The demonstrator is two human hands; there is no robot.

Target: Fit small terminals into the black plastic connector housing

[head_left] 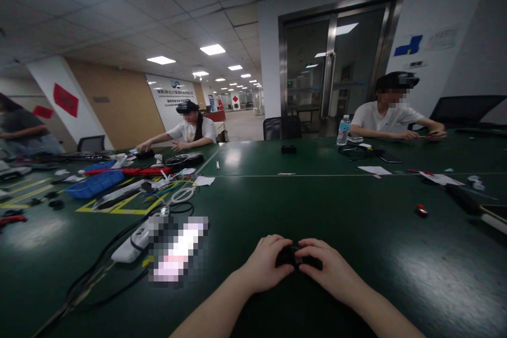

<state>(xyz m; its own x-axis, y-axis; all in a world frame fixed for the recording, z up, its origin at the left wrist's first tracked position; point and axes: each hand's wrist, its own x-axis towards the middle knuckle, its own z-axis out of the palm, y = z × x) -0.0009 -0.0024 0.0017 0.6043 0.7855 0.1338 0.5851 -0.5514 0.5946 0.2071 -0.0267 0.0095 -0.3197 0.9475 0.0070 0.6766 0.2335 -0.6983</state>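
Observation:
Low in the middle of the head view, a small dark object [295,255] rests at the green table's near part, between my two hands. My left hand [269,264] wraps its fingers and thumb round the object's left end. Round its right end curl the fingers and thumb of my right hand [322,266]. The fingertips of both hands nearly meet over its middle. Its shape and details are mostly hidden by my fingers and the dim light.
Left of my hands lie a bright pixelated item [180,253], a white power strip [132,243] with cables and a blue tray [95,184]. A small red-and-black item [421,210] is at right. Two people sit across the green table [245,200], near a bottle [343,131].

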